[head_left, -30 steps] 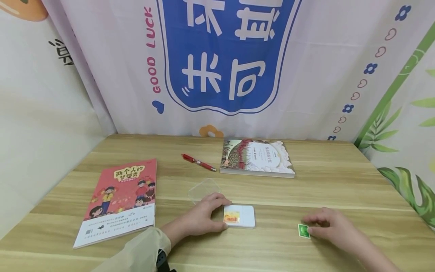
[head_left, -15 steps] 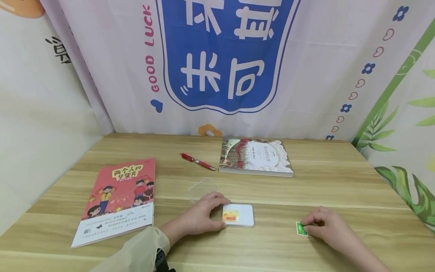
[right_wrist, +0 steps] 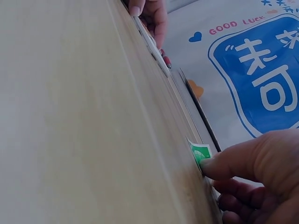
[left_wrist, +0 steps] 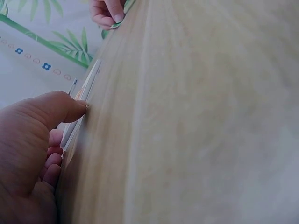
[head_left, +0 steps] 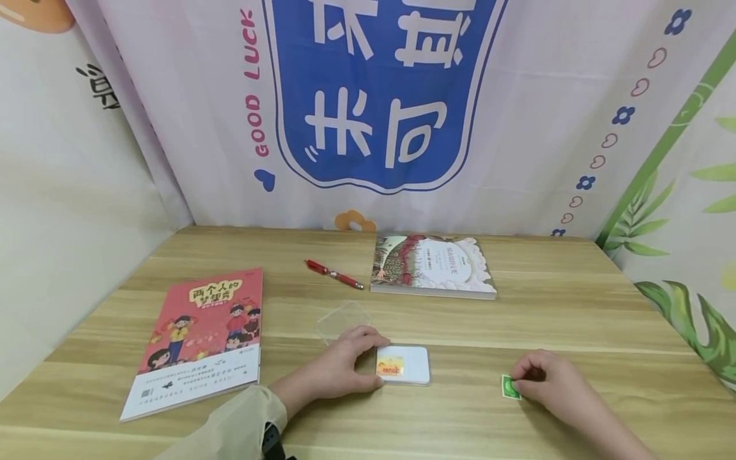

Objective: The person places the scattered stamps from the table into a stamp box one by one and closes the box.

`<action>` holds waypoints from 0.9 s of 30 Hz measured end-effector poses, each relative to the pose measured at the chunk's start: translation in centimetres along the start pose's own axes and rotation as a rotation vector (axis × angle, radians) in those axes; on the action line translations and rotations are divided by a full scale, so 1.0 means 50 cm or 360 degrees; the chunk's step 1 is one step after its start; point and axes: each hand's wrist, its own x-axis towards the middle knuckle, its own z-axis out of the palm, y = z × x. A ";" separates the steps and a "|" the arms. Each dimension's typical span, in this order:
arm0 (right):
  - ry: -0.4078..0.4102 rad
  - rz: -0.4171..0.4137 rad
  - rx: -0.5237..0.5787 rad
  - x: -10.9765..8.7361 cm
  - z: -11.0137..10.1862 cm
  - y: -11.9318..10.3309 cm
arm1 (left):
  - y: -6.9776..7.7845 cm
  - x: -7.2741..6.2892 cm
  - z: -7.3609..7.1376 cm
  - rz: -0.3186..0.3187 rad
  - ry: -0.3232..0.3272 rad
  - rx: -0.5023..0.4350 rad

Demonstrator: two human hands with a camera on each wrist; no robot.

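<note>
My left hand [head_left: 344, 367] holds a flat white case [head_left: 415, 365] by its left end, the thumb at the near edge and a finger at the far edge. A yellow-orange stamp [head_left: 390, 366] lies on the left part of that case. To the right, my right hand [head_left: 550, 383] pinches a small green stamp [head_left: 508, 387] with a white border between thumb and forefinger. In the right wrist view the green stamp [right_wrist: 201, 151] stands tilted at the thumb tip, close to the tabletop. The other right fingers are curled under.
A clear plastic lid [head_left: 344, 319] lies just behind my left hand. Farther back are a red pen [head_left: 335, 274] and a book with a pale cover [head_left: 434, 265]. A red and white book [head_left: 198, 338] lies at the left of the wooden table [head_left: 552, 306]. A printed curtain [head_left: 535, 128] hangs behind.
My right forefinger has come down to the thumb, and the two now pinch the green stamp. The left hand keeps its hold on the white case.
</note>
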 end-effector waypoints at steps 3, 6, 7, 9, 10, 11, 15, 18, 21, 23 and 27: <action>0.0016 -0.0008 0.0015 0.000 0.004 -0.004 | 0.001 -0.001 0.000 -0.0007 -0.0003 0.0009; 0.0011 0.0006 0.0056 0.000 0.006 -0.006 | 0.001 -0.002 0.001 -0.0003 0.0004 0.0010; 0.0009 0.0021 0.0072 0.001 0.006 -0.007 | 0.001 -0.002 0.001 0.0000 0.0006 0.0008; 0.0001 0.0047 0.0131 0.004 0.003 -0.007 | 0.001 -0.001 0.001 0.0007 0.0013 0.0013; -0.0004 0.0058 0.0165 0.005 0.002 -0.007 | 0.000 -0.001 0.001 0.0010 0.0014 0.0020; -0.0009 0.0065 0.0196 0.006 0.000 -0.007 | 0.000 0.000 0.001 0.0011 0.0015 0.0022; -0.0040 0.0056 0.0309 0.010 -0.008 -0.009 | 0.000 0.000 0.002 0.0029 0.0019 0.0025; -0.0067 0.0049 0.0349 0.011 -0.012 -0.012 | 0.001 -0.001 0.002 0.0036 0.0023 0.0026; -0.0089 0.0049 0.0397 0.013 -0.015 -0.015 | 0.002 -0.001 0.001 0.0033 0.0024 0.0041; -0.0104 0.0041 0.0425 0.013 -0.017 -0.017 | 0.002 -0.002 0.001 0.0023 0.0020 0.0047; -0.0127 0.0007 0.0465 0.014 -0.018 -0.022 | 0.001 -0.002 0.001 0.0005 0.0012 0.0045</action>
